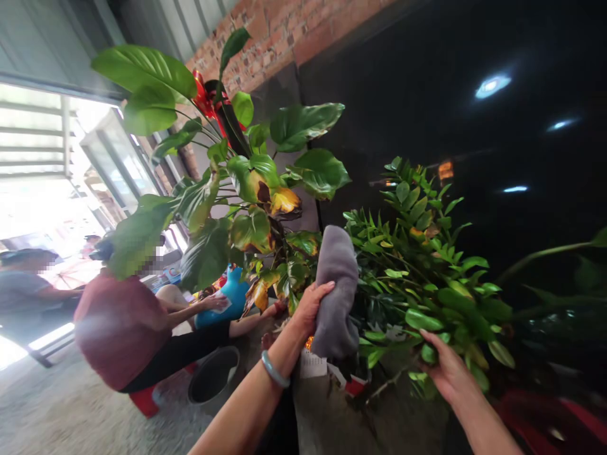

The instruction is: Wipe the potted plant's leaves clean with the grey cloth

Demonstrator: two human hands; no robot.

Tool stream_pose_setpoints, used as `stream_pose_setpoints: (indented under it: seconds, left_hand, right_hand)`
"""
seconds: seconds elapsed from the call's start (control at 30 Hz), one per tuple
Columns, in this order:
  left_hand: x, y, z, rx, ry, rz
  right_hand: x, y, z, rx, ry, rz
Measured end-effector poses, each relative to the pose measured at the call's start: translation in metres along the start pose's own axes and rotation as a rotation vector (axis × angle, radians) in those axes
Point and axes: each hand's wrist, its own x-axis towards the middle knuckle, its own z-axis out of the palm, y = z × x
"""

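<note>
A bundled grey cloth (336,284) stands upright in my left hand (313,308), whose fingers are wrapped round its near side. My left wrist wears a pale bangle (275,370). My right hand (443,363) is closed at the lower front of a bushy plant with small glossy leaves (417,253). Its thumb and fingers pinch a green leaf (429,352) there. The cloth hides part of the plant's left side. Left of the cloth rises a tall broad-leaved plant (251,174), some of its leaves yellow and brown.
At left a person in a dark red shirt (121,322) sits on a red stool (143,401), beside a dark bucket (214,378). Another person (28,291) sits farther back. Printed paper (313,364) lies below the cloth. A dark glossy wall (403,95) stands behind the plants.
</note>
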Motion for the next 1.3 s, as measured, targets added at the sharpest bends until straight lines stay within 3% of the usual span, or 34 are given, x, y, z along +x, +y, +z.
stream_pose_setpoints:
  seconds: [0.07, 0.13, 0.23, 0.3, 0.37, 0.47, 0.53, 0.6, 0.67, 0.73, 0.8, 0.9, 0.97, 1.07, 1.17, 1.3]
  left_hand:
    - [-0.005, -0.019, -0.003, 0.113, -0.035, -0.108]
    - [-0.019, -0.032, -0.01, 0.293, -0.211, -0.219]
    - [-0.033, -0.029, -0.017, 0.416, -0.421, -0.243]
    - [-0.03, -0.016, -0.015, 0.365, -0.398, -0.157]
    - [-0.02, -0.007, -0.01, 0.256, -0.283, -0.029]
    - [-0.007, -0.016, -0.008, 0.262, -0.125, 0.062]
    - [-0.011, -0.031, -0.014, 0.466, -0.184, 0.011]
    - [-0.024, -0.041, -0.026, 0.642, -0.346, -0.067]
    - [-0.038, -0.037, -0.04, 0.596, -0.426, -0.093]
    - [-0.041, -0.02, -0.053, 0.379, -0.293, -0.03]
    - [-0.033, 0.001, -0.061, 0.156, -0.048, 0.093]
    - [-0.01, 0.012, -0.067, 0.043, 0.238, 0.214]
    - [-0.001, -0.002, -0.07, 0.171, 0.271, 0.166]
    - [-0.012, -0.045, -0.079, 0.407, 0.076, -0.05]
    - [-0.037, -0.086, -0.099, 0.411, -0.069, -0.186]
    - [-0.064, -0.123, -0.132, 0.39, -0.027, -0.313]
  right_hand:
    - [-0.002, -0.002, 0.001, -0.003, 0.015, 0.0]
    - [-0.002, -0.003, 0.0, -0.023, 0.017, 0.009]
    - [0.001, -0.003, -0.003, -0.053, -0.002, 0.034]
    - [0.002, -0.002, -0.004, -0.059, 0.003, 0.031]
    - [0.002, -0.002, -0.004, -0.06, 0.004, 0.009]
    - [-0.001, -0.002, -0.002, -0.065, 0.002, -0.017]
    - [-0.004, -0.004, -0.002, -0.067, 0.028, -0.008]
    - [-0.005, -0.005, -0.002, -0.073, 0.052, 0.007]
    - [-0.006, -0.007, -0.002, -0.077, 0.053, 0.004]
    - [-0.006, -0.008, -0.002, -0.073, 0.046, -0.013]
    - [-0.005, -0.008, -0.001, -0.053, 0.044, -0.026]
    - [-0.005, -0.006, 0.002, -0.037, 0.057, -0.022]
    - [-0.005, -0.005, 0.004, -0.049, 0.06, -0.007]
    - [-0.004, -0.005, 0.003, -0.084, 0.045, 0.003]
    - [0.001, -0.008, -0.004, -0.146, 0.036, 0.038]
    - [0.005, -0.011, -0.011, -0.258, 0.019, 0.085]
